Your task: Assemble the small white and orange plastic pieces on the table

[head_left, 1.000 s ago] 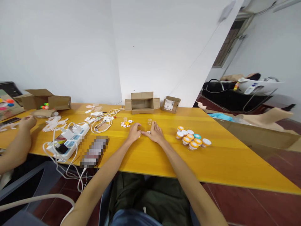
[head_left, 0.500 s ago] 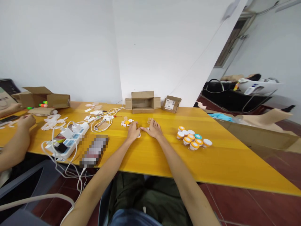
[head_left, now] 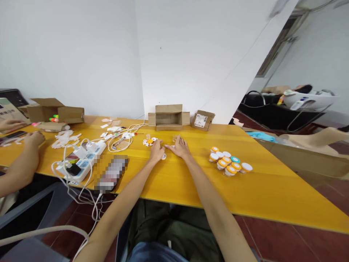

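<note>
White round piece [head_left: 164, 157] with left hand [head_left: 156, 151] close at its left, right hand [head_left: 181, 148] farther at right, both grips impossible to tell.

Soft, even light is filling the room, though I'm not managing to tell where it's coming from. The wall [head_left: 191, 54] is reflecting it pale and bright, while the table [head_left: 245, 196] is giving back a faint sheen toward the rear. Below its edge, the lap [head_left: 155, 222] is sinking into deep shade. Wide-angle distortion is stretching the forearms [head_left: 218, 207] along the bottom. Far right, the carton [head_left: 294, 160] is smearing, and up top the fixture [head_left: 278, 8] is blurring. Between the left hand [head_left: 157, 151] and right hand [head_left: 180, 148], small pieces [head_left: 173, 146] are looking too soft to make out. Coarse mosaic is covering the phone [head_left: 112, 173].
</note>
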A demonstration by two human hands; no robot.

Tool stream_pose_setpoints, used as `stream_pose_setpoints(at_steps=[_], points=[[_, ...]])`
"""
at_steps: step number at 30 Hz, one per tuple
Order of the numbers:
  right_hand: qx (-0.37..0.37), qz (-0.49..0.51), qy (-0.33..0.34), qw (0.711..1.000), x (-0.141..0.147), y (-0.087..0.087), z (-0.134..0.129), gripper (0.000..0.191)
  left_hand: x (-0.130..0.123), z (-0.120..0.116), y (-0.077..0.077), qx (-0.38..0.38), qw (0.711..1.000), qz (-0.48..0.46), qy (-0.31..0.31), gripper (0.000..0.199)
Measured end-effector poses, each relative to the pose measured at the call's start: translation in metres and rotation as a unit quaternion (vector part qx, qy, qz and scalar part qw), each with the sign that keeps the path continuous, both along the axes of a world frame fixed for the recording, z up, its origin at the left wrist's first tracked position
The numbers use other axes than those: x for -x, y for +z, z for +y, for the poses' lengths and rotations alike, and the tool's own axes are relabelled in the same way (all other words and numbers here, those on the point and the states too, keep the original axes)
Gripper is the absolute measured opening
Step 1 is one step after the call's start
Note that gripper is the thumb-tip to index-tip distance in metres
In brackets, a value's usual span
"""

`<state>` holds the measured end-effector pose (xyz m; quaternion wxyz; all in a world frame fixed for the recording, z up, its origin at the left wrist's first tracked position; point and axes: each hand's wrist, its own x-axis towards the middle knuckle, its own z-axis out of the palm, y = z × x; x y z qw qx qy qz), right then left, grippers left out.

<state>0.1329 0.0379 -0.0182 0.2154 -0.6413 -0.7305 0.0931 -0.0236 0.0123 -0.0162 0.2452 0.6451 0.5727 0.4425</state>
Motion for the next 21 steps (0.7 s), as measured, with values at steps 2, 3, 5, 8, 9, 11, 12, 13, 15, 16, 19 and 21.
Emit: stream_pose_setpoints(at_steps=[2, 3, 5, 8, 9, 11, 12, 13, 15, 16, 19, 21], points=[[-0.012, 0.011, 0.005, 1.0, -0.004, -0.002, 0.0, 0.109, 0.0, 0.0, -0.001, 0.002, 1.0, -0.002, -0.006, 0.032], [-0.016, 0.019, 0.006, 1.0, -0.006, -0.003, 0.0, 0.108, 0.0, 0.0, -0.001, 0.003, 1.0, -0.003, -0.007, 0.032], [-0.017, 0.036, 0.005, 0.999, -0.01, -0.005, 0.0, 0.106, 0.001, 0.001, -0.002, 0.003, 1.0, -0.003, -0.008, 0.032], [-0.019, 0.049, 0.012, 0.999, -0.013, -0.008, 0.002, 0.104, 0.001, 0.002, -0.003, -0.002, 1.0, -0.003, -0.002, 0.031], [-0.023, 0.046, 0.019, 0.998, -0.013, -0.008, 0.002, 0.103, 0.002, 0.002, -0.003, -0.004, 1.0, -0.003, 0.002, 0.031], [-0.031, 0.033, 0.034, 0.998, -0.011, -0.01, 0.004, 0.103, 0.003, 0.004, -0.002, -0.003, 1.0, -0.001, 0.014, 0.03], [-0.031, 0.026, 0.037, 0.998, -0.01, -0.01, 0.005, 0.103, 0.004, 0.004, -0.001, 0.0, 1.0, 0.002, 0.02, 0.03], [-0.029, 0.021, 0.037, 0.999, -0.008, -0.01, 0.005, 0.103, 0.005, 0.005, -0.001, 0.006, 1.0, 0.007, 0.026, 0.03], [-0.022, 0.014, 0.034, 0.999, -0.006, -0.01, 0.005, 0.103, 0.007, 0.006, 0.001, 0.014, 0.999, 0.021, 0.033, 0.031], [-0.018, 0.012, 0.032, 0.999, -0.005, -0.01, 0.006, 0.102, 0.008, 0.006, 0.001, 0.015, 0.999, 0.03, 0.034, 0.031], [-0.013, 0.011, 0.03, 0.999, -0.003, -0.012, 0.007, 0.101, 0.01, 0.007, 0.0, 0.005, 0.998, 0.059, 0.03, 0.031], [-0.018, 0.012, 0.031, 0.999, -0.003, -0.016, 0.01, 0.101, 0.011, 0.008, -0.003, -0.008, 0.997, 0.072, 0.025, 0.03]])
